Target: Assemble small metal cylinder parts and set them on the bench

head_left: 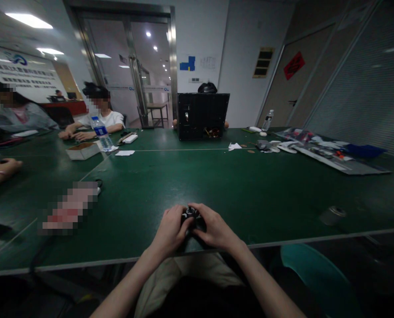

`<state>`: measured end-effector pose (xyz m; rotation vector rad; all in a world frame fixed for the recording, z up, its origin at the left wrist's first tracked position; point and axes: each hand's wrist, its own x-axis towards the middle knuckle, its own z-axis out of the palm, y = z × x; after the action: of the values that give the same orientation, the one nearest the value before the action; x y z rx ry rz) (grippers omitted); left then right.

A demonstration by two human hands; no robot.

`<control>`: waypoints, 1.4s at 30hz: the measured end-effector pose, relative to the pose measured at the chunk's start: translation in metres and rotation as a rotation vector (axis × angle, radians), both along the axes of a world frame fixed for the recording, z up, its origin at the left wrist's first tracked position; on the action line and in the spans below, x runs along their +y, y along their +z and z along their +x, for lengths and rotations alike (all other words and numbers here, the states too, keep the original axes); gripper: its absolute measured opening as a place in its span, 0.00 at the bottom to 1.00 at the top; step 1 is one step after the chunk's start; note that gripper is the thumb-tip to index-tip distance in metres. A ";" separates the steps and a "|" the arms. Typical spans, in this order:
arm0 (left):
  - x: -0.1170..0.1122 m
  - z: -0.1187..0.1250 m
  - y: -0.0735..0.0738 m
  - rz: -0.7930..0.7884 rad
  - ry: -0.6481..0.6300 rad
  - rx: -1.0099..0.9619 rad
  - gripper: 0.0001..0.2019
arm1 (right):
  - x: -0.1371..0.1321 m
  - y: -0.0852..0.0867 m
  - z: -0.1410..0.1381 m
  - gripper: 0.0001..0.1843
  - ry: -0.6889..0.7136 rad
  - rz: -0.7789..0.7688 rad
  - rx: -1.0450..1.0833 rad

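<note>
A small black rounded part (190, 212) with pale, ring-like markings on top and a short dark stub sits between my two hands, low over the near edge of the green table. My left hand (172, 224) curls round its left side, thumb pressed against the front. From the right, my right hand (213, 225) closes on the same part with thumb and fingers. The fingers cover most of it, so its exact kind cannot be made out. Whether its underside touches the table is hidden.
On the green table (143, 185) are a blurred-out phone-like item (72, 207) with a cable, a metal can (336, 213), a cardboard box (82, 151), a water bottle (102, 134), a black computer case (201, 115) and a cluttered board (339, 161). Other people sit left and opposite.
</note>
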<state>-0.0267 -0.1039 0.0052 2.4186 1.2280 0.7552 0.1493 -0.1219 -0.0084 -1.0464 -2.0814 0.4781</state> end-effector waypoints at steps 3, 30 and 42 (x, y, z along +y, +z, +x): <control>-0.001 0.000 0.002 -0.056 -0.012 -0.025 0.09 | 0.001 -0.001 0.001 0.34 -0.011 0.000 -0.009; -0.001 0.002 0.002 -0.029 0.018 -0.133 0.10 | -0.004 0.006 0.000 0.27 -0.177 0.081 -0.141; -0.004 0.003 0.008 -0.082 -0.009 -0.114 0.09 | -0.001 0.001 0.001 0.29 -0.184 0.180 -0.105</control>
<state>-0.0241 -0.1076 0.0133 2.2806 1.1794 0.8122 0.1507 -0.1233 -0.0077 -1.1624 -2.0505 0.1438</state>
